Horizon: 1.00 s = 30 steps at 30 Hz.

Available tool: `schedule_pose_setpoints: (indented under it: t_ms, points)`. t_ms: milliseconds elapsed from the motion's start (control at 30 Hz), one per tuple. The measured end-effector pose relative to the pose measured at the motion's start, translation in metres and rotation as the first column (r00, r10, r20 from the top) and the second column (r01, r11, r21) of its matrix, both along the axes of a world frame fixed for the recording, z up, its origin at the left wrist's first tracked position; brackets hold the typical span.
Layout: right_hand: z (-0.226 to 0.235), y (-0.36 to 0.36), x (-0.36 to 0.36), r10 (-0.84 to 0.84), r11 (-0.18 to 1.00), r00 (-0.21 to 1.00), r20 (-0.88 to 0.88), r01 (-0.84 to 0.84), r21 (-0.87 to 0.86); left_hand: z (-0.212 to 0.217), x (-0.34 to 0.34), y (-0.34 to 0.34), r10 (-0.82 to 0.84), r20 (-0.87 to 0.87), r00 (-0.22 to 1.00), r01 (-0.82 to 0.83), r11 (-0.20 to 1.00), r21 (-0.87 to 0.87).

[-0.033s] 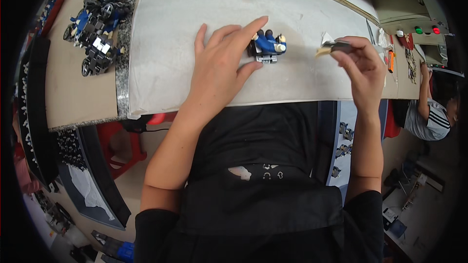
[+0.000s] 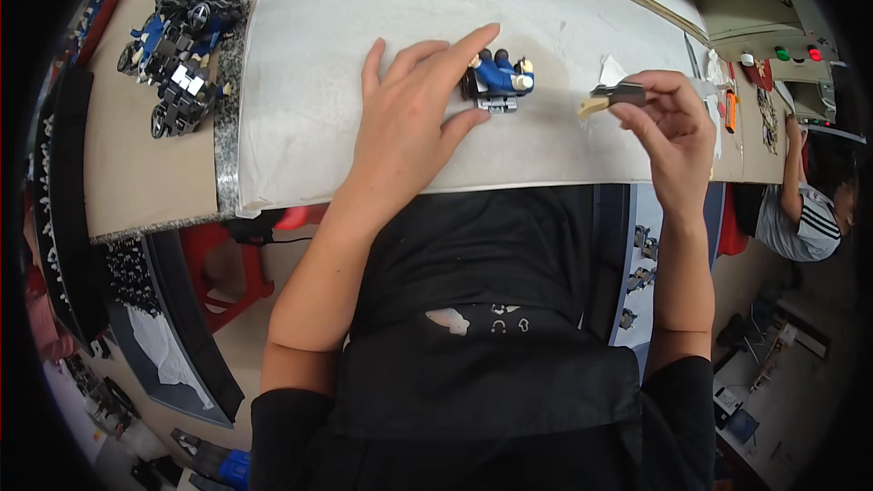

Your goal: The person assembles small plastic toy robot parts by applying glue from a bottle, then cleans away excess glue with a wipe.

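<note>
A small toy with a blue figure [image 2: 502, 80] on a black and grey base lies on the white work surface. My left hand [image 2: 414, 109] holds it from the left, thumb at its near side and index finger reaching past its far side. The palm side and part of the toy are hidden. To the right, my right hand [image 2: 677, 118] pinches a small dark grey part with a tan tip [image 2: 594, 106], raised over the surface. The tan end points left toward the toy, with a gap between them.
Several blue and black wheeled toys [image 2: 186, 64] are piled at the left. A white scrap [image 2: 611, 70] and an orange cutter [image 2: 730, 113] lie to the right. A tray of toy parts [image 2: 644, 264] sits below the table's edge. Another person [image 2: 800, 218] is at the far right.
My right hand's dark part has shifted slightly left and shows more fully. The left hand and the toy have hardly moved.
</note>
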State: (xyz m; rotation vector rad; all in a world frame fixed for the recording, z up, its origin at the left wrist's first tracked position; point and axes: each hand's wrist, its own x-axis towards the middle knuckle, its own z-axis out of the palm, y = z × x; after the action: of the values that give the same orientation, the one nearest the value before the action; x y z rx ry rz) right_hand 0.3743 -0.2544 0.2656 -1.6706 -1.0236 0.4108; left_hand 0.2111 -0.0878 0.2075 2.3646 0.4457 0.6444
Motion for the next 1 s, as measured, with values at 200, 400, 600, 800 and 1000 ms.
schedule_pose_setpoints:
  t_ms: [200,400,600,800,1000]
  points:
    - [-0.007,0.018,-0.024,0.095,0.995,0.944,0.317,-0.095,-0.016,-0.006,0.0,-0.002,0.014,0.082,0.997,-0.02,0.997,0.078]
    - [-0.017,0.033,-0.031,0.114,0.989,0.617,0.779,-0.144,-0.03,-0.002,0.0,-0.003,0.023,0.207,0.978,-0.038,0.997,0.067]
    - [-0.023,0.038,-0.032,0.113,0.984,0.546,0.83,-0.178,-0.018,0.011,-0.003,-0.001,-0.017,-0.007,1.0,0.017,1.0,-0.007]
    - [-0.008,0.04,-0.041,0.188,0.981,0.534,0.824,-0.15,-0.126,0.009,-0.003,-0.001,-0.032,0.039,0.999,0.032,0.999,0.009]
    - [-0.008,0.041,-0.04,0.204,0.978,0.53,0.823,-0.154,-0.143,0.01,-0.003,-0.002,-0.022,0.014,1.0,0.022,1.0,-0.004]
